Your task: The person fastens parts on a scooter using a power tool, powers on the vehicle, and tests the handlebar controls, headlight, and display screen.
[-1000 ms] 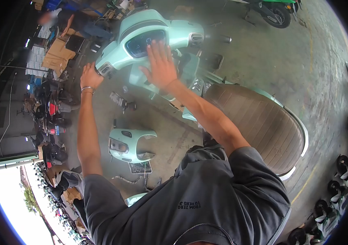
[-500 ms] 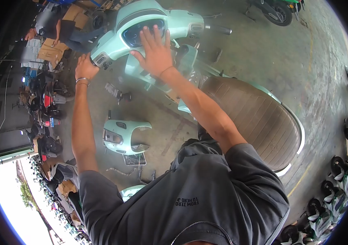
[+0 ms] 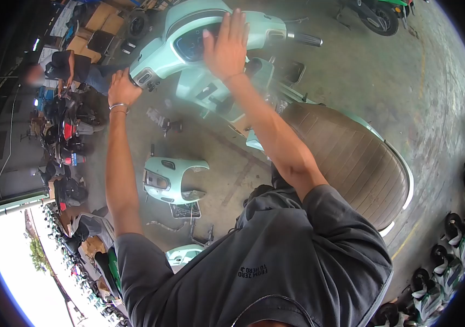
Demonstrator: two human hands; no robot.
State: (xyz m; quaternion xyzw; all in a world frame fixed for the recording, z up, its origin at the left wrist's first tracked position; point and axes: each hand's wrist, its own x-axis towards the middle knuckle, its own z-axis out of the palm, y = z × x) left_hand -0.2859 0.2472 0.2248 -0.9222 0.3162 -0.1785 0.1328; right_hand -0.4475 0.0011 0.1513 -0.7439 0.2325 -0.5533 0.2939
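My left hand (image 3: 124, 89) is wrapped round the left handlebar grip of a mint-green scooter; most of that grip is hidden under it. My right hand (image 3: 226, 48) is flat with its fingers extended over the right part of the dashboard display (image 3: 190, 46), holding nothing. The pale green handlebar cover (image 3: 265, 27) surrounds the display. On the right, the other handlebar grip (image 3: 305, 39) is bare. The brown ribbed seat (image 3: 352, 163) lies to the right of my right forearm.
A loose mint-green body panel (image 3: 170, 180) lies on the floor (image 3: 224, 180). Another person (image 3: 74, 68) is at the upper left, near cardboard boxes (image 3: 101, 20) and parked motorcycles. A green motorcycle (image 3: 379, 16) stands at the upper right. Several scooters line the right edge.
My right hand has moved across the display toward its right side. The other person has changed position and posture at the upper left. My left hand remains on the grip.
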